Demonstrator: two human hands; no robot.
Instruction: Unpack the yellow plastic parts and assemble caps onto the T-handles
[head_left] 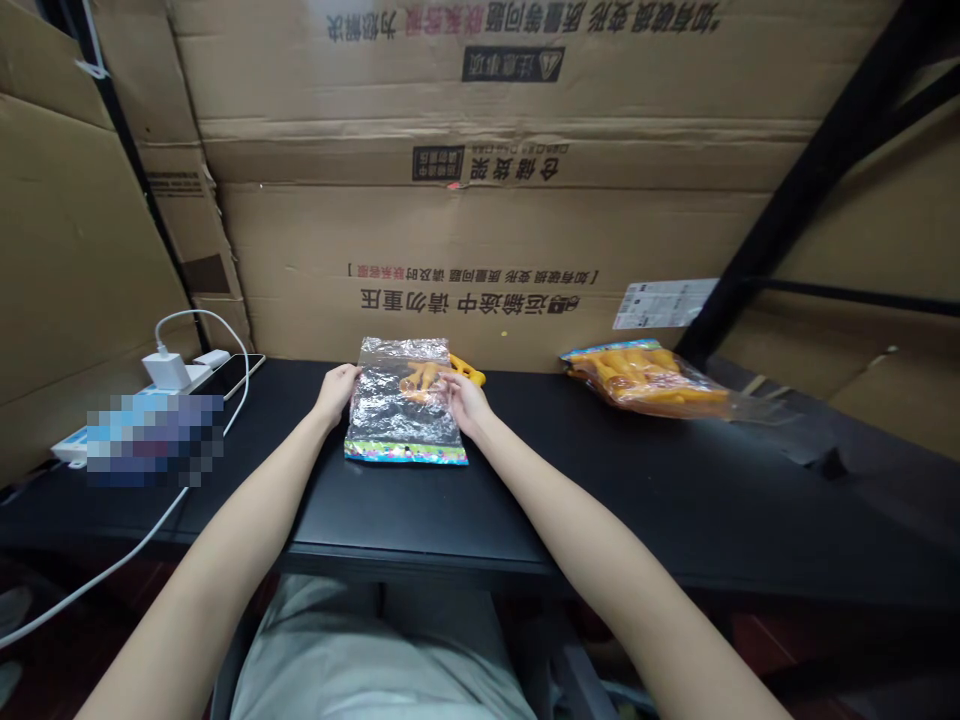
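Observation:
A clear plastic bag [401, 410] lies in front of me on the black table, with a green and blue printed strip along its near edge. My left hand [337, 393] is closed on the bag's left edge near the far corner. At the right edge, my right hand [466, 402] pinches the plastic with thumb and fingers. An orange-yellow molded piece [469, 371] with branching, rounded parts sticks out past the bag's far right corner. Part of it shows through the plastic; whether it lies inside or beneath the bag I cannot tell.
A filled bag of orange pieces [637, 375] lies at the right. On the left are a white power strip with a charger [166, 371], a white cable [244, 400], a phone [246, 377] and a blurred-out item. A cardboard wall [480, 230] closes off the back.

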